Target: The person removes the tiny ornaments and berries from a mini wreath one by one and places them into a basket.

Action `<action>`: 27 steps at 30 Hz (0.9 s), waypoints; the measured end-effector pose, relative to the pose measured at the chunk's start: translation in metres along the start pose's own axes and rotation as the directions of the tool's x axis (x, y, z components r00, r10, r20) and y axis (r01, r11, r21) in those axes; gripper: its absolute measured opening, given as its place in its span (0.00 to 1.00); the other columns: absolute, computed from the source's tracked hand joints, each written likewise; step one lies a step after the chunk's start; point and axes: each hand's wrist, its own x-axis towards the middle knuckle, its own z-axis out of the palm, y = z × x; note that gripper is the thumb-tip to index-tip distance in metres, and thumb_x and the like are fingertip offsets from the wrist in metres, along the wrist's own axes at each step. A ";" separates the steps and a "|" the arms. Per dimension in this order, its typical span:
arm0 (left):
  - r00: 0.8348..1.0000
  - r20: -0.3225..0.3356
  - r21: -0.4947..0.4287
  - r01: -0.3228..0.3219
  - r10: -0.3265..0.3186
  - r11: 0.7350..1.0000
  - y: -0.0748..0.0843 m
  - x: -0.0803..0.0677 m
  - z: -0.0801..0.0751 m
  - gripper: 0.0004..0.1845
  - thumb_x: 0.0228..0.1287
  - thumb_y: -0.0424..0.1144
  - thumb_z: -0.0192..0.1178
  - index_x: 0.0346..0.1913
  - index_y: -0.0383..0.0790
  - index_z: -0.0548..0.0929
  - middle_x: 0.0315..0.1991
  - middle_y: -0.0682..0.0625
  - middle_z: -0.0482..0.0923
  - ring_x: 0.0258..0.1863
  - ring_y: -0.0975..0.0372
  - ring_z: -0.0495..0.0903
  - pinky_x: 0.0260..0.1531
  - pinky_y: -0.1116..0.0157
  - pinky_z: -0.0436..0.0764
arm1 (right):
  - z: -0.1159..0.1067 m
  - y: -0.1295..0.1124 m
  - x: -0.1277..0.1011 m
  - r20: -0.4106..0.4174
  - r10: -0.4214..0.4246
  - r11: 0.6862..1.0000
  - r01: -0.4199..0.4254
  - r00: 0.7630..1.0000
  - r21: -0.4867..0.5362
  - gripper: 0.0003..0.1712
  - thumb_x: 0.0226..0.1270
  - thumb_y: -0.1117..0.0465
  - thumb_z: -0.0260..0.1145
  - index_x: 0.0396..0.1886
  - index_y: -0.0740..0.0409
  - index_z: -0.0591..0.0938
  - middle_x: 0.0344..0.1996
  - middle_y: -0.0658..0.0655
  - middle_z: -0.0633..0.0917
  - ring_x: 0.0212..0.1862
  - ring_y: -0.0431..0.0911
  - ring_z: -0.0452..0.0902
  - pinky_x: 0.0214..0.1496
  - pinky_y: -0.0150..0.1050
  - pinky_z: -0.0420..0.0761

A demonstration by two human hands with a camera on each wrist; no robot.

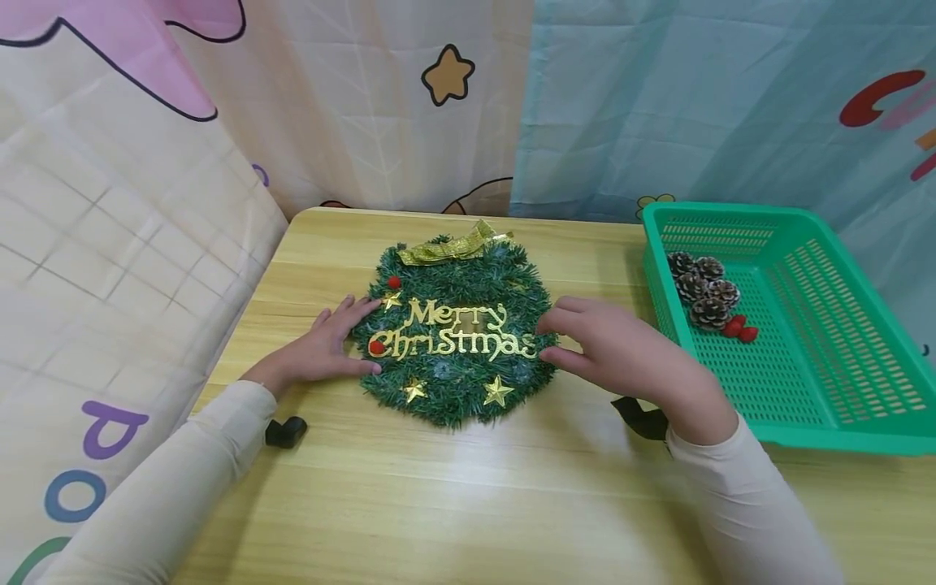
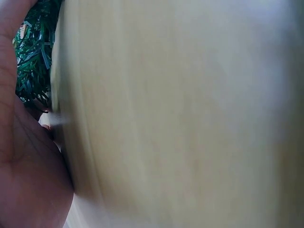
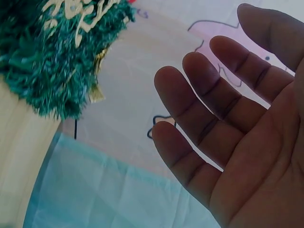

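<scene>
A green tinsel wreath lies flat on the table, bearing gold "Merry Christmas" lettering, gold stars, red pompoms and a gold ribbon bow at the top. On its left edge rests my left hand, fingers and thumb spread apart. My right hand is at the right edge, thumb and fingers parted beside the last letter. The right wrist view has the right hand's fingers loosely extended, holding nothing, with the wreath beyond them. The left palm appears close to the wreath in the left wrist view.
A green plastic basket stands at the right, holding several pine cones and red pompoms. Black straps show near the wrists. Printed curtains hang behind and left of the wooden table.
</scene>
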 end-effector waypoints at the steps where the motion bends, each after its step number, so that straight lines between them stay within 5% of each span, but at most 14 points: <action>1: 1.000 0.002 -0.002 0.001 -0.001 1.000 0.000 0.000 0.000 0.58 0.55 0.61 0.71 0.81 0.54 0.46 0.80 0.43 0.38 0.78 0.49 0.29 0.70 0.41 0.29 | 0.002 -0.001 0.003 0.006 -0.012 1.000 0.012 1.000 0.003 0.12 0.67 0.58 0.70 0.48 0.54 0.83 0.42 0.49 0.81 0.43 0.43 0.79 0.45 0.44 0.80; 9: 1.000 0.005 -0.006 0.005 -0.005 1.000 -0.001 0.001 0.000 0.59 0.54 0.61 0.71 0.81 0.53 0.46 0.80 0.43 0.38 0.78 0.48 0.28 0.70 0.41 0.28 | 0.017 -0.010 0.034 0.043 -0.106 0.994 0.106 0.993 0.022 0.11 0.70 0.57 0.68 0.49 0.55 0.83 0.44 0.50 0.81 0.43 0.44 0.79 0.47 0.43 0.79; 27: 1.000 -0.003 0.006 -0.008 0.008 1.000 0.000 0.001 0.000 0.58 0.55 0.60 0.72 0.81 0.52 0.46 0.80 0.43 0.38 0.78 0.47 0.29 0.70 0.40 0.29 | 0.046 -0.026 0.107 0.198 -0.155 0.987 0.142 0.968 0.075 0.09 0.73 0.58 0.63 0.48 0.56 0.82 0.46 0.53 0.82 0.43 0.44 0.75 0.48 0.41 0.76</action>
